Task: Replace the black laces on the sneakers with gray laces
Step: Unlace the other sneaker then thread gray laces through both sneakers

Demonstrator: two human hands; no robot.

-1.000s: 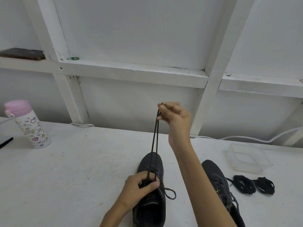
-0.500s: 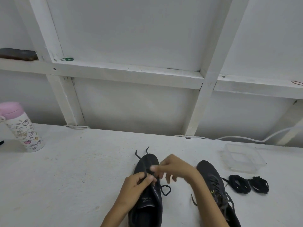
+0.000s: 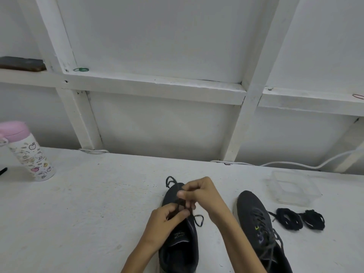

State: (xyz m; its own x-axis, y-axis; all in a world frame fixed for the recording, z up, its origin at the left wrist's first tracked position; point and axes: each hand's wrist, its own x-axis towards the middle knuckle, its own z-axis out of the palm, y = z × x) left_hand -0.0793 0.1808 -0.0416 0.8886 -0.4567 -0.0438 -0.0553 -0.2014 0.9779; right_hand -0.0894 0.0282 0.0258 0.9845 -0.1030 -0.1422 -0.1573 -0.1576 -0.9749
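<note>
White table [image 3: 98, 213]: both hands [image 3: 201, 194] pinch lace [image 3: 171, 181] over centered sneaker [image 3: 179, 249].

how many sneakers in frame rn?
2. One sneaker sits at bottom centre on the table, under both hands. The other sneaker lies to its right, already laced, beside two black lace bundles. None appear hidden.

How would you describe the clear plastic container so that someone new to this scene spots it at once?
Start at the white table and follow its back edge to the right, where a white cable runs along the wall. Just in front of it sits the clear plastic container, beyond the bundled black laces. It is the only see-through item there, shallow and rectangular.
</note>
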